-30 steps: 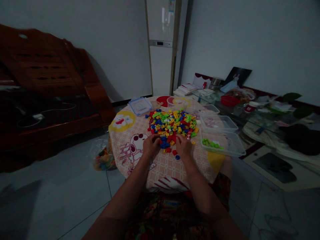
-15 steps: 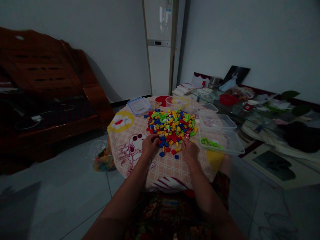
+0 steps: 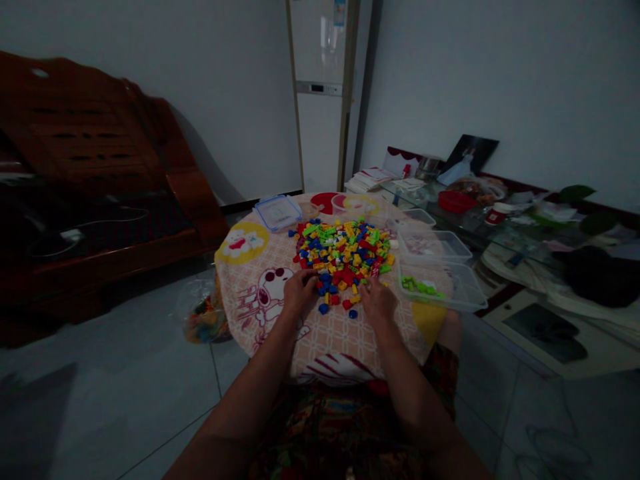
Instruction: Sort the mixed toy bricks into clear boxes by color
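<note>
A heap of small toy building bricks in yellow, green, blue and red lies in the middle of a cloth-covered round table. My left hand rests at the near left edge of the heap, its fingers curled beside some blue bricks. What those fingers hold, if anything, is hidden. At the near right edge, my right hand has its fingertips drawn together close to a small green piece; whether it is gripped is too dim to tell. A blue brick lies apart between the hands.
To the right, a clear plastic container holds several green bricks; another clear container stands behind it. A blue-edged lid lies at the back left. A bag sits on the floor left of the table. A cluttered glass table stands right.
My right hand has shifted slightly left and its fingertips sit nearer the bricks. My left hand stays in about the same place.
</note>
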The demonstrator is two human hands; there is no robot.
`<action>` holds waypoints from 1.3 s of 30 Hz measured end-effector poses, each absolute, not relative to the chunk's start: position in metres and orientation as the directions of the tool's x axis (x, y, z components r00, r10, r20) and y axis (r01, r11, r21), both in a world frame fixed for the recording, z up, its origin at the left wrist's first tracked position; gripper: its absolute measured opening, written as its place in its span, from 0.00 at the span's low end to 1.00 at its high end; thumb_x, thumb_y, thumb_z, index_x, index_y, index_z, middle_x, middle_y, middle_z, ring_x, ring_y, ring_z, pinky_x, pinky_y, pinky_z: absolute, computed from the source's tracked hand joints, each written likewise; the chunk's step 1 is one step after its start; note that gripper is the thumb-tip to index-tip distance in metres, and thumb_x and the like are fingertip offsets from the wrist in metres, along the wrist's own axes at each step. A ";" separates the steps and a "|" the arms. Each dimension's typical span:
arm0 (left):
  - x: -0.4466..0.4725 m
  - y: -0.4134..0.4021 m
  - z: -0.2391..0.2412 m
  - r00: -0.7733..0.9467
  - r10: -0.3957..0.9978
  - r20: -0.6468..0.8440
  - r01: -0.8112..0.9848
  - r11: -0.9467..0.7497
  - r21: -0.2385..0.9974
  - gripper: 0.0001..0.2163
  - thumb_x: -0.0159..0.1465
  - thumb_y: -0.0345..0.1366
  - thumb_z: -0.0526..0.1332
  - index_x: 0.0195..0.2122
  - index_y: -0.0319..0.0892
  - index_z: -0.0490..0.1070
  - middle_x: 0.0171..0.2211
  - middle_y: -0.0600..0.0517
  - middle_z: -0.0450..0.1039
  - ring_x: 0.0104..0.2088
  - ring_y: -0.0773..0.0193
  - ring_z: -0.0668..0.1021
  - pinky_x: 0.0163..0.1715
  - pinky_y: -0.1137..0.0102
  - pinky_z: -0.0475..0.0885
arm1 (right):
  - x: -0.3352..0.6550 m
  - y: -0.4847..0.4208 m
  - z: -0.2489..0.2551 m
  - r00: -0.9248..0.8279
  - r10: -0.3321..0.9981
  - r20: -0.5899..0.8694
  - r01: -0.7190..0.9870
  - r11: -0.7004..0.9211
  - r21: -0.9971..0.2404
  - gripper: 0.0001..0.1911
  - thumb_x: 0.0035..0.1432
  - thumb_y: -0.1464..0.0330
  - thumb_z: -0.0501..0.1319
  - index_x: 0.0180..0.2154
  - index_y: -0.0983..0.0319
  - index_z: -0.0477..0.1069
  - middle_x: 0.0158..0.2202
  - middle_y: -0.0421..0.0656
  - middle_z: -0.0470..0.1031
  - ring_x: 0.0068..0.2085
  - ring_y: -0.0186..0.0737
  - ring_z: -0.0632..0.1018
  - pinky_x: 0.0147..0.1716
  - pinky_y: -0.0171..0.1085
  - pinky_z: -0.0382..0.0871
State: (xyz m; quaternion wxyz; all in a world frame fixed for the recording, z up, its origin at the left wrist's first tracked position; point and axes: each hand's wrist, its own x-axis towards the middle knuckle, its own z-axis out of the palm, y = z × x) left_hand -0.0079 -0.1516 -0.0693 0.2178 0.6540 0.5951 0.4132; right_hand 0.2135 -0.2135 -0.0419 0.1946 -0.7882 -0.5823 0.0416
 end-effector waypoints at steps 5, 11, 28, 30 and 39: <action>-0.008 -0.154 -0.065 -0.037 0.961 0.275 0.602 -0.198 0.773 0.14 0.63 0.35 0.60 0.45 0.43 0.83 0.46 0.46 0.84 0.47 0.53 0.83 0.52 0.61 0.75 | 0.226 -0.215 -0.044 0.414 0.848 0.332 0.803 -0.168 -0.572 0.19 0.66 0.64 0.59 0.55 0.61 0.79 0.40 0.49 0.85 0.39 0.44 0.81 0.38 0.36 0.65; -0.007 -0.154 -0.065 -0.053 0.963 0.266 0.594 -0.183 0.783 0.14 0.63 0.34 0.60 0.46 0.43 0.82 0.47 0.47 0.84 0.47 0.54 0.83 0.53 0.61 0.75 | 0.260 -0.216 -0.020 0.573 0.705 0.417 0.723 -0.195 -0.663 0.23 0.65 0.63 0.57 0.55 0.67 0.78 0.30 0.48 0.81 0.31 0.45 0.77 0.35 0.38 0.64; -0.007 -0.154 -0.066 -0.052 0.969 0.243 0.580 -0.169 0.797 0.15 0.63 0.35 0.60 0.47 0.43 0.82 0.46 0.46 0.84 0.47 0.54 0.83 0.51 0.62 0.75 | 0.169 -0.208 -0.017 0.023 0.996 0.091 0.954 0.005 -0.300 0.16 0.74 0.61 0.55 0.50 0.58 0.80 0.43 0.48 0.85 0.44 0.44 0.83 0.41 0.35 0.67; -0.007 -0.155 -0.066 -0.050 0.968 0.247 0.571 -0.175 0.802 0.15 0.64 0.35 0.59 0.47 0.42 0.82 0.47 0.46 0.84 0.47 0.54 0.83 0.51 0.62 0.76 | 0.166 -0.201 -0.017 -0.001 0.998 0.069 0.967 0.018 -0.254 0.17 0.74 0.59 0.55 0.50 0.59 0.79 0.44 0.49 0.85 0.45 0.44 0.84 0.42 0.36 0.68; -0.008 -0.153 -0.067 -0.046 0.964 0.263 0.569 -0.191 0.800 0.14 0.64 0.35 0.60 0.46 0.43 0.82 0.47 0.46 0.84 0.46 0.54 0.83 0.52 0.61 0.76 | 0.168 -0.192 -0.022 0.010 0.997 0.070 0.957 0.011 -0.291 0.16 0.73 0.59 0.58 0.53 0.58 0.78 0.47 0.48 0.85 0.48 0.44 0.83 0.43 0.36 0.69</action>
